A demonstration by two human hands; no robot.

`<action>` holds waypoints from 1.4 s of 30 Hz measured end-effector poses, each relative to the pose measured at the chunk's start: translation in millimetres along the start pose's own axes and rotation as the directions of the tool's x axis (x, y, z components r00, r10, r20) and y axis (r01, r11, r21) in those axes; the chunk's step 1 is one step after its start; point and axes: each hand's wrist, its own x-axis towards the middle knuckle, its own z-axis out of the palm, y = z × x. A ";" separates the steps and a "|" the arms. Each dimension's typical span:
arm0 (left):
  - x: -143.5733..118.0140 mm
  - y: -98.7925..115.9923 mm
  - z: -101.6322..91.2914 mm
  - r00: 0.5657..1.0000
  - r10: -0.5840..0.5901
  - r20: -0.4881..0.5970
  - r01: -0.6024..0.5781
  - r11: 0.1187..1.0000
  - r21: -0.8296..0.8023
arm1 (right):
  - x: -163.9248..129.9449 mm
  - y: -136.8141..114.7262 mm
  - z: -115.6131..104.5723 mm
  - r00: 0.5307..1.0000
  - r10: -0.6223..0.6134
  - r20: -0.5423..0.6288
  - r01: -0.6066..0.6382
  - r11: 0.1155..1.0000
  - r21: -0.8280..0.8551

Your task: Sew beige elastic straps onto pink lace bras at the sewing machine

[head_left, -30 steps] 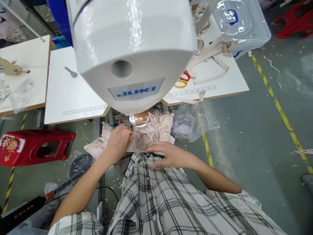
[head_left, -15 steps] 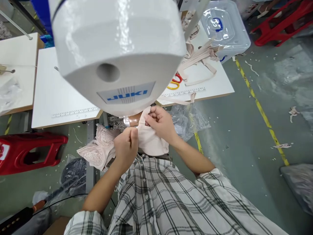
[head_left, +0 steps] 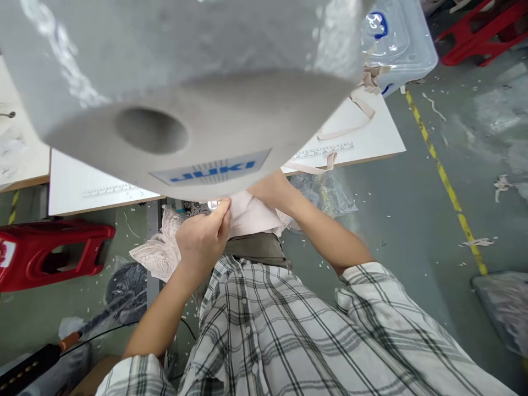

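A sewing machine head (head_left: 177,93) fills the upper view, above the tabletop (head_left: 358,132). Below it, fabric (head_left: 256,217) lies between the left hand (head_left: 202,242) and the right hand (head_left: 268,190), whose fingers pass under the machine. Lace (head_left: 159,250) hangs left of the left hand. A stool (head_left: 53,253) stands on the floor far left; a bin (head_left: 400,38) sits upper right, behind the tabletop.

Right hand (head_left: 270,190) now half hidden under machine head (head_left: 177,93).
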 end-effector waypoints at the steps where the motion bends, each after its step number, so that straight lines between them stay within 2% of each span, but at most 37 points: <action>1: 0.3 -0.2 -0.2 1.000 0.005 -0.001 -0.005 1.000 0.010 | 0.8 -0.1 -0.2 1.000 0.003 0.008 -0.003 1.000 -0.009; 12: 2.5 -2.2 0.3 0.999 0.037 -0.022 -0.035 0.997 0.071 | 2.3 2.3 -0.9 1.000 -0.004 0.014 0.004 1.000 -0.009; 17: 2.9 -2.7 0.3 0.993 0.100 -0.057 -0.095 0.993 0.072 | 2.6 4.4 -2.1 1.000 -0.018 -0.016 0.018 1.000 0.000; 22: 1.8 -11.5 -0.6 0.992 0.113 -0.055 -0.106 0.988 0.117 | 2.9 -1.8 -9.2 1.000 0.022 0.014 -0.023 0.999 0.041; 27: 1.0 -18.6 -4.1 0.990 0.125 -0.064 -0.120 0.989 0.084 | 0.4 -1.8 -8.0 0.999 0.026 -0.038 -0.022 0.994 0.107; 33: -1.6 -22.6 -6.1 0.997 0.050 -0.062 -0.048 0.998 0.032 | -0.6 -2.8 -2.8 0.997 0.063 -0.048 -0.058 0.993 0.106; 38: -0.9 -21.3 -5.2 0.999 -0.012 -0.047 0.011 1.000 -0.028 | -1.6 -1.5 -1.6 0.997 0.046 -0.057 -0.040 0.993 0.111; 42: 1.0 -18.6 -4.4 0.999 -0.016 -0.031 0.013 0.997 -0.073 | -4.1 2.4 0.4 0.997 0.011 -0.077 0.000 0.991 0.136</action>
